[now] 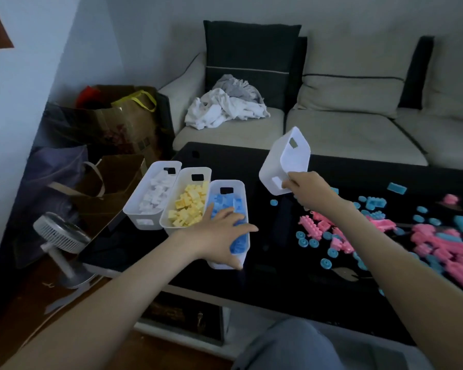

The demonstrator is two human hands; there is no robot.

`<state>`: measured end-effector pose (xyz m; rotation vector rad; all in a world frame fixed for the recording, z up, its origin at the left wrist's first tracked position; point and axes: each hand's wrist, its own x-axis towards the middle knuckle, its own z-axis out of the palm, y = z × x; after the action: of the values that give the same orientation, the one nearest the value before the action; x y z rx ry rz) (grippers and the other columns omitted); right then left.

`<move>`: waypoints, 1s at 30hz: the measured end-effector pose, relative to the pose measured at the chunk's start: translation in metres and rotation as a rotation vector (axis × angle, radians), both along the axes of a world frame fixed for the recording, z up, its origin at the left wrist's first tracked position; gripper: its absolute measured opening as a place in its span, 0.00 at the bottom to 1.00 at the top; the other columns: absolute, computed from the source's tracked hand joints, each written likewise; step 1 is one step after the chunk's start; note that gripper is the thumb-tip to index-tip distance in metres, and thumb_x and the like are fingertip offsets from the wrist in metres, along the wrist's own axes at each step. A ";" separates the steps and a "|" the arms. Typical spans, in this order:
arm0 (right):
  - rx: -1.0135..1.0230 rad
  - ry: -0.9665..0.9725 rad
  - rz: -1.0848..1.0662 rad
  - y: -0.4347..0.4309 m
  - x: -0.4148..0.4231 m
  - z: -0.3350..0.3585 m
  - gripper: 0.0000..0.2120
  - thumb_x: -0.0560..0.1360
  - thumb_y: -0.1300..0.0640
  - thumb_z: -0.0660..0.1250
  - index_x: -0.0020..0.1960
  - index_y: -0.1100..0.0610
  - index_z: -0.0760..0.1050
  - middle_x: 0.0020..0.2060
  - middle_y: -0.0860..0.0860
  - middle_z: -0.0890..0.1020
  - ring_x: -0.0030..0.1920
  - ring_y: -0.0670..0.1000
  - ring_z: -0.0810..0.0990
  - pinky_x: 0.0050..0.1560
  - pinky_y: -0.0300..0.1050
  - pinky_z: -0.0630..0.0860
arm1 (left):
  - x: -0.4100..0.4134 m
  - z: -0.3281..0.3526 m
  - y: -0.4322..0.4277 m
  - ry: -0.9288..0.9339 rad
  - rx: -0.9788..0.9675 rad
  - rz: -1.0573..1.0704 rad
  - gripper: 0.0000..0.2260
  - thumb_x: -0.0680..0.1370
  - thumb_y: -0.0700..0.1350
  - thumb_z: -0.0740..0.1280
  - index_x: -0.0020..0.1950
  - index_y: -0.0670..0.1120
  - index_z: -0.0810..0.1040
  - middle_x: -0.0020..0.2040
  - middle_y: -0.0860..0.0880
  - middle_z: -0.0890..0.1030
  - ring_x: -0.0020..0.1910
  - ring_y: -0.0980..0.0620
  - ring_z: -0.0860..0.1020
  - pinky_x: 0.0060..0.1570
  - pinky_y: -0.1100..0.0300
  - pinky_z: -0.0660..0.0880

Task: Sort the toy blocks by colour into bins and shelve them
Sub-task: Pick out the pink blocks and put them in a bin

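The right hand (309, 192) is clamped on the near rim of an empty white bin (284, 161), fingers curled and pinching the edge. The bin is held tilted in the air above a dark glass coffee table (278, 276), just past the middle of the view toward 12 o'clock. At 9 o'clock from it, the left hand (219, 231) spreads over the near end of the blue bin (247, 209), fingers curved over the rim and thumb hooked down the front wall, gripping it where it stands on the table. This bin is heaped with blue blocks. Touching it at its 9 o'clock side is the yellow bin (187, 172), well filled with yellow blocks, and next again the white-block bin (158, 166), also filled. At 3 o'clock, pink blocks (439, 244) lie scattered on the table, mixed with loose blue wheels and pieces (313, 243). A grey sofa (345, 129) stands beyond, at 12 o'clock. Three colours look largely sorted; the pink remains, some blue is left out, and no bin has yet been shelved.
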<state>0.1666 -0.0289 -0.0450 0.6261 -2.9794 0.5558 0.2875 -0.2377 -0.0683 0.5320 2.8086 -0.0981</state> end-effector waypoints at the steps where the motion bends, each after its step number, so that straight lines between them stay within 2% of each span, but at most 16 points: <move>1: -0.005 -0.020 -0.006 0.007 0.004 0.006 0.10 0.79 0.61 0.55 0.48 0.62 0.74 0.35 0.52 0.74 0.34 0.54 0.74 0.29 0.39 0.66 | -0.009 -0.001 0.001 0.031 -0.016 -0.018 0.32 0.75 0.58 0.65 0.76 0.60 0.53 0.77 0.50 0.53 0.77 0.49 0.43 0.72 0.38 0.40; 4: 0.009 -0.089 -0.023 0.022 0.021 0.019 0.08 0.79 0.65 0.56 0.50 0.62 0.74 0.46 0.56 0.79 0.41 0.59 0.81 0.30 0.43 0.74 | -0.041 -0.003 0.005 0.140 -0.048 -0.055 0.27 0.77 0.53 0.63 0.75 0.59 0.58 0.74 0.47 0.60 0.76 0.49 0.51 0.71 0.37 0.40; 6: -0.026 -0.113 -0.031 0.024 0.031 0.022 0.10 0.80 0.62 0.55 0.49 0.62 0.75 0.42 0.55 0.78 0.40 0.59 0.83 0.35 0.45 0.78 | -0.064 -0.006 0.006 0.193 -0.047 -0.040 0.25 0.78 0.51 0.63 0.75 0.58 0.60 0.73 0.46 0.62 0.75 0.48 0.53 0.72 0.36 0.41; 9: 0.013 -0.086 -0.041 0.024 0.042 0.021 0.12 0.80 0.59 0.56 0.49 0.63 0.76 0.33 0.51 0.73 0.45 0.59 0.80 0.43 0.46 0.73 | -0.093 -0.010 0.009 0.259 -0.049 0.008 0.24 0.79 0.47 0.62 0.75 0.56 0.62 0.72 0.44 0.64 0.74 0.47 0.56 0.72 0.37 0.42; 12: 0.038 -0.079 -0.078 0.022 0.052 0.018 0.09 0.79 0.62 0.57 0.53 0.62 0.75 0.35 0.50 0.74 0.42 0.54 0.78 0.43 0.43 0.75 | -0.106 -0.016 0.018 0.379 -0.092 0.054 0.26 0.80 0.45 0.61 0.76 0.55 0.58 0.76 0.43 0.57 0.76 0.45 0.52 0.71 0.35 0.42; 14: 0.019 -0.045 -0.120 0.021 0.061 0.014 0.11 0.78 0.66 0.58 0.57 0.59 0.74 0.43 0.52 0.78 0.40 0.51 0.79 0.41 0.43 0.78 | -0.101 -0.018 0.029 0.429 0.041 0.128 0.30 0.79 0.48 0.62 0.78 0.54 0.51 0.77 0.44 0.52 0.77 0.45 0.49 0.72 0.36 0.42; 17: 0.047 -0.002 -0.118 0.015 0.075 0.016 0.13 0.77 0.67 0.57 0.60 0.59 0.72 0.48 0.53 0.76 0.40 0.52 0.75 0.39 0.41 0.72 | -0.071 -0.013 0.043 0.444 0.402 0.218 0.42 0.74 0.55 0.67 0.78 0.50 0.44 0.77 0.46 0.51 0.76 0.46 0.49 0.73 0.38 0.44; 18: 0.012 0.014 -0.111 0.013 0.078 0.017 0.12 0.78 0.65 0.57 0.60 0.59 0.71 0.48 0.53 0.75 0.40 0.52 0.74 0.41 0.41 0.72 | -0.058 -0.012 0.047 0.436 0.505 0.213 0.44 0.72 0.57 0.69 0.78 0.49 0.44 0.77 0.48 0.51 0.76 0.47 0.50 0.73 0.39 0.43; 20: -0.055 0.066 -0.082 0.005 0.092 0.021 0.09 0.80 0.57 0.56 0.54 0.59 0.73 0.37 0.50 0.72 0.40 0.53 0.72 0.46 0.47 0.74 | -0.031 -0.009 0.057 0.480 0.600 0.188 0.47 0.70 0.60 0.71 0.77 0.48 0.45 0.76 0.50 0.52 0.75 0.49 0.50 0.74 0.42 0.41; 22: -0.097 0.122 -0.058 -0.004 0.105 0.026 0.16 0.81 0.51 0.53 0.49 0.60 0.74 0.31 0.50 0.68 0.40 0.53 0.70 0.45 0.48 0.71 | -0.016 -0.010 0.063 0.627 0.619 0.195 0.48 0.68 0.62 0.71 0.76 0.44 0.48 0.74 0.48 0.57 0.75 0.49 0.54 0.74 0.42 0.43; 24: -0.098 0.143 -0.014 -0.014 0.119 0.032 0.19 0.81 0.48 0.52 0.49 0.60 0.75 0.34 0.52 0.71 0.39 0.52 0.70 0.42 0.47 0.67 | -0.008 -0.008 0.062 0.886 0.585 0.195 0.44 0.67 0.63 0.69 0.73 0.41 0.56 0.69 0.45 0.67 0.69 0.46 0.66 0.72 0.40 0.55; 26: -0.174 0.159 0.043 -0.019 0.131 0.039 0.20 0.81 0.47 0.52 0.48 0.60 0.77 0.36 0.54 0.74 0.39 0.52 0.70 0.41 0.47 0.66 | -0.003 0.000 0.059 1.115 0.598 0.182 0.36 0.67 0.59 0.65 0.67 0.38 0.66 0.58 0.43 0.76 0.56 0.45 0.75 0.61 0.48 0.69; 28: -0.304 0.133 0.062 -0.021 0.138 0.045 0.20 0.81 0.49 0.54 0.44 0.58 0.79 0.38 0.57 0.79 0.38 0.53 0.72 0.42 0.50 0.69 | 0.007 0.010 0.057 1.222 0.645 0.171 0.30 0.68 0.55 0.61 0.61 0.35 0.71 0.50 0.43 0.77 0.48 0.46 0.76 0.52 0.56 0.71; 30: -0.418 0.074 0.076 -0.022 0.142 0.047 0.20 0.80 0.48 0.55 0.41 0.55 0.81 0.41 0.59 0.81 0.41 0.57 0.75 0.47 0.52 0.72 | 0.013 0.015 0.055 1.280 0.627 0.154 0.27 0.68 0.54 0.61 0.59 0.36 0.70 0.47 0.44 0.76 0.45 0.48 0.73 0.49 0.60 0.68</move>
<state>0.3089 -0.0507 0.0019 0.6988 -2.6545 1.0937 0.3010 -0.1824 -0.0537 0.4456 4.1296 0.7670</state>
